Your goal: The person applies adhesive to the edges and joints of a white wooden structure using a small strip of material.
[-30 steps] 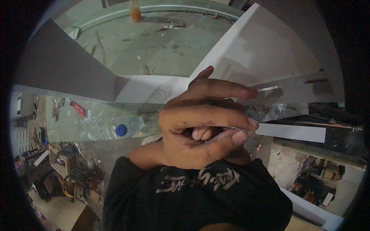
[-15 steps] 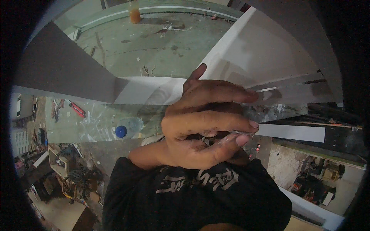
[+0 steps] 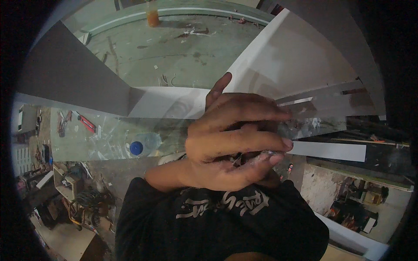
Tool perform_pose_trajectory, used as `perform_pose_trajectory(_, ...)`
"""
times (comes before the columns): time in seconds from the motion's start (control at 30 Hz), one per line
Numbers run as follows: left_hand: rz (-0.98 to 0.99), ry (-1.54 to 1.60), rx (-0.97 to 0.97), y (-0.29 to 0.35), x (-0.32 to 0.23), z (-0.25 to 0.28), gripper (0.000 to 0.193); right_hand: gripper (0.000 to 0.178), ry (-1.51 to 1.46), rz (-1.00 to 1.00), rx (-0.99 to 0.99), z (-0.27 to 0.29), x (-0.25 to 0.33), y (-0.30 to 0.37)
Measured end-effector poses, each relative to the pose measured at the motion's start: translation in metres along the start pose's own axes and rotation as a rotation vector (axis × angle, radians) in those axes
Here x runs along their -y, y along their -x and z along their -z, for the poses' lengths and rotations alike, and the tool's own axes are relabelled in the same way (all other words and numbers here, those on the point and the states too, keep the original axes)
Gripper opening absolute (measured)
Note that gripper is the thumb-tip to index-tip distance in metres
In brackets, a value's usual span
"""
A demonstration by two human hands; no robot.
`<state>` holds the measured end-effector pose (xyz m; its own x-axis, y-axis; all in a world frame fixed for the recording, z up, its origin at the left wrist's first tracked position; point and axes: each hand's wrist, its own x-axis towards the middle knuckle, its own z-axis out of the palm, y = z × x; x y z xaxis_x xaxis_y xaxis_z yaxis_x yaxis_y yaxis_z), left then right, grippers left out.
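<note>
My left hand (image 3: 230, 143) reaches across to the right in front of my chest, its back toward me. Its thumb and index finger are pinched over something small, thin and shiny that I cannot make out; whitish smears mark the thumb. The other fingers are bent above. My right hand (image 3: 219, 89) is mostly hidden behind the left; what seems to be one of its fingers sticks up past the knuckles. The hands are in front of a white crosspiece (image 3: 159, 102) between a left white panel (image 3: 82, 69) and a right white panel (image 3: 300, 61).
On the stained green table (image 3: 183, 56) are a clear bottle with a blue cap (image 3: 136, 148), a red cutter knife (image 3: 86, 123) and a container of orange liquid (image 3: 152, 18). A white strip (image 3: 331, 151) extends right of my hands. Coiled cables and tools clutter the lower left.
The fingers of my left hand shift slightly, and the knuckles sit a little lower. The thumb and index finger stay pinched. The panels and table items look the same.
</note>
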<state>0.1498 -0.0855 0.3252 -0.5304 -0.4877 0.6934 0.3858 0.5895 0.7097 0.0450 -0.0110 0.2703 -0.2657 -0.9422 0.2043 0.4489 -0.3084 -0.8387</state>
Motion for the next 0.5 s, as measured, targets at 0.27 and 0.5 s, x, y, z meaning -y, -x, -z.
perform_pose_trajectory(0.27, -0.047, 0.0, -0.043, 0.0022, 0.0043, -0.0052, 0.022, 0.027, -0.009, -0.011, 0.001, 0.0015, -0.0016, 0.0008)
perform_pose_trajectory(0.5, -0.069, -0.031, -0.075, 0.0032, 0.0022, -0.0052, 0.022, 0.026, -0.03, -0.032, 0.007, 0.0011, -0.0041, 0.0009)
